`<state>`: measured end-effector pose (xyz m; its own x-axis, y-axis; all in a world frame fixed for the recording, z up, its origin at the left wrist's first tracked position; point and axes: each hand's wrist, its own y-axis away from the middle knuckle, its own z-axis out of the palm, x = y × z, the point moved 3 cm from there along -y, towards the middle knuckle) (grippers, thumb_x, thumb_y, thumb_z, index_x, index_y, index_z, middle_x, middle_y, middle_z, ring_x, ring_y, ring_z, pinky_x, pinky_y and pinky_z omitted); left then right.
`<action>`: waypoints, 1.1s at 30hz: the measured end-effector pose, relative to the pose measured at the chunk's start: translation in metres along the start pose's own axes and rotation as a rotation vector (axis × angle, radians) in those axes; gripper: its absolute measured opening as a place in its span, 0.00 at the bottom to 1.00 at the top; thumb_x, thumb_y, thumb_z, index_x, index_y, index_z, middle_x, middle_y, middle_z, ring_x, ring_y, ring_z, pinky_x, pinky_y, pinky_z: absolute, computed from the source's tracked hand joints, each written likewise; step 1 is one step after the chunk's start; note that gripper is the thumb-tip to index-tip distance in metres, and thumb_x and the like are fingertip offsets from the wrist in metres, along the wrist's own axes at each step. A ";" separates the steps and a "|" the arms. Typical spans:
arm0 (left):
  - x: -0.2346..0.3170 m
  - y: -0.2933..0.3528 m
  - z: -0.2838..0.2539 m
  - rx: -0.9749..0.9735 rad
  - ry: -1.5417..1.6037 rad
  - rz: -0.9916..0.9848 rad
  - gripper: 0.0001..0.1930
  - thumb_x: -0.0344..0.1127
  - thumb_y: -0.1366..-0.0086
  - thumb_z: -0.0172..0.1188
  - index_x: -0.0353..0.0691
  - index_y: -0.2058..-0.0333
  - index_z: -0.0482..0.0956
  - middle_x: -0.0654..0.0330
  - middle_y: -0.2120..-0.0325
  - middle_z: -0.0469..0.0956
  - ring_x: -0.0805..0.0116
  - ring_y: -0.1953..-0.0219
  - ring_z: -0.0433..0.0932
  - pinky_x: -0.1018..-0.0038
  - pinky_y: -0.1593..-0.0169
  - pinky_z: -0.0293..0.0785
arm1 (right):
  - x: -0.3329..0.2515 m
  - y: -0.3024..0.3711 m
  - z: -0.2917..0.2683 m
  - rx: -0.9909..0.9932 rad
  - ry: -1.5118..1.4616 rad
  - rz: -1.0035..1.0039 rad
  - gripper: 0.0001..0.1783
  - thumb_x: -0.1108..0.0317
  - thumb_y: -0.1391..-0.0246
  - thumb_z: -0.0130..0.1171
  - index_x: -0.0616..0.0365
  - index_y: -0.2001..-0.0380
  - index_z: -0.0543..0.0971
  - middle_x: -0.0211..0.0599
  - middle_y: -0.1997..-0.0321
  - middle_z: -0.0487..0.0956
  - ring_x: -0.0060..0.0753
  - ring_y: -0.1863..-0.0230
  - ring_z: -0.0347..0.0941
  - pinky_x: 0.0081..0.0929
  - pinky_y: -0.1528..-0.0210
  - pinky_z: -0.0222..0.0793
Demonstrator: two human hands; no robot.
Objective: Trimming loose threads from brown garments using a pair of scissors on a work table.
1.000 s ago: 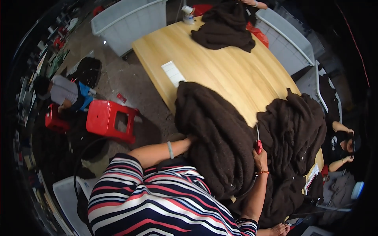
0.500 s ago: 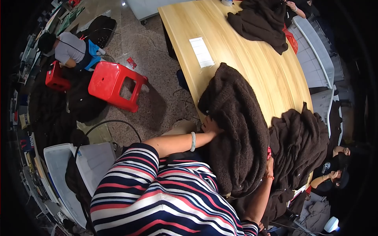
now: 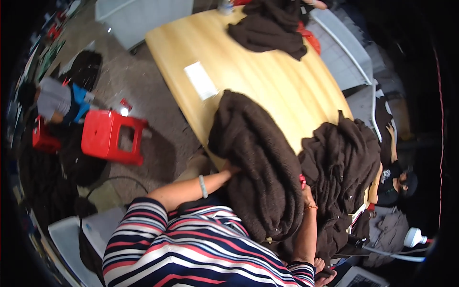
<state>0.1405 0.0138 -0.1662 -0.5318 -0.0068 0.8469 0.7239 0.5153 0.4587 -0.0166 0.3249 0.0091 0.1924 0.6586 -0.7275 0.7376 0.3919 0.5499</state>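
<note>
A bulky dark brown knitted garment [image 3: 260,167] lies bunched over the near edge of the table and toward my lap. At its left edge is my left hand [image 3: 231,169], closed on the knit, its fingertips hidden in the folds. My right hand [image 3: 308,195] is closed at the garment's right side. A small red object [image 3: 302,181] sticks out from those fingers; its kind cannot be made out. Beside my right hand, a heap of similar brown knitwear [image 3: 339,162] spreads across the table's right side.
The pale wooden table [image 3: 184,43] carries a white paper [image 3: 200,80] and more brown knitwear [image 3: 270,28] at its far end. A red stool [image 3: 103,136] stands on the floor at left, near a seated person [image 3: 52,98]. Another person [image 3: 394,184] is at right. A grey bin [image 3: 67,234] stands near left.
The whole view has shifted, so the table and stool appear farther left and lower. Both hands keep their places on the garment. The co-worker at right has moved an arm.
</note>
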 end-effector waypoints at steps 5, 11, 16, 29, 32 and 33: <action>0.017 0.014 -0.005 0.076 -0.122 0.144 0.47 0.56 0.58 0.75 0.33 0.43 0.67 0.45 0.47 0.71 0.51 0.42 0.69 0.63 0.42 0.68 | -0.045 0.004 0.022 -0.273 0.375 0.189 0.25 0.62 0.36 0.55 0.62 0.39 0.69 0.33 0.44 0.74 0.23 0.47 0.68 0.26 0.41 0.66; 0.037 -0.007 -0.033 0.208 -0.234 0.253 0.45 0.55 0.55 0.74 0.33 0.44 0.67 0.46 0.48 0.72 0.52 0.43 0.70 0.63 0.42 0.69 | -0.005 -0.007 0.040 -0.219 -0.081 -0.034 0.31 0.55 0.44 0.63 0.66 0.44 0.72 0.39 0.45 0.75 0.30 0.45 0.69 0.28 0.41 0.63; 0.053 -0.021 -0.074 0.340 -0.295 0.256 0.43 0.54 0.54 0.73 0.33 0.45 0.68 0.46 0.49 0.72 0.53 0.44 0.70 0.63 0.42 0.69 | -0.097 -0.059 0.083 -0.277 -0.194 -0.193 0.34 0.56 0.45 0.64 0.65 0.41 0.68 0.40 0.41 0.72 0.31 0.41 0.66 0.28 0.38 0.60; 0.107 -0.180 -0.356 0.369 -0.558 0.321 0.37 0.53 0.49 0.70 0.32 0.47 0.70 0.48 0.50 0.75 0.56 0.46 0.72 0.63 0.43 0.69 | -0.319 -0.136 0.137 -0.179 -0.541 -0.482 0.45 0.57 0.47 0.66 0.64 0.33 0.56 0.43 0.29 0.58 0.34 0.30 0.54 0.30 0.29 0.48; 0.073 -0.234 -0.567 0.354 -0.618 0.362 0.36 0.52 0.47 0.69 0.32 0.47 0.71 0.48 0.51 0.75 0.57 0.47 0.72 0.63 0.43 0.69 | -0.379 -0.187 0.158 -0.107 -0.455 -0.574 0.50 0.57 0.53 0.71 0.68 0.34 0.56 0.50 0.30 0.58 0.40 0.29 0.54 0.32 0.28 0.48; 0.067 -0.258 -0.601 0.349 -0.622 0.372 0.36 0.52 0.47 0.69 0.31 0.47 0.71 0.48 0.51 0.75 0.57 0.47 0.73 0.63 0.43 0.69 | -0.410 -0.194 0.160 -0.065 -0.536 -0.573 0.46 0.59 0.54 0.71 0.71 0.37 0.62 0.50 0.35 0.66 0.41 0.33 0.60 0.33 0.31 0.52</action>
<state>0.1822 -0.6349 -0.0663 -0.5047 0.6439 0.5751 0.7773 0.6288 -0.0219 -0.1352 -0.1241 0.1354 0.0920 -0.0502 -0.9945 0.7799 0.6246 0.0406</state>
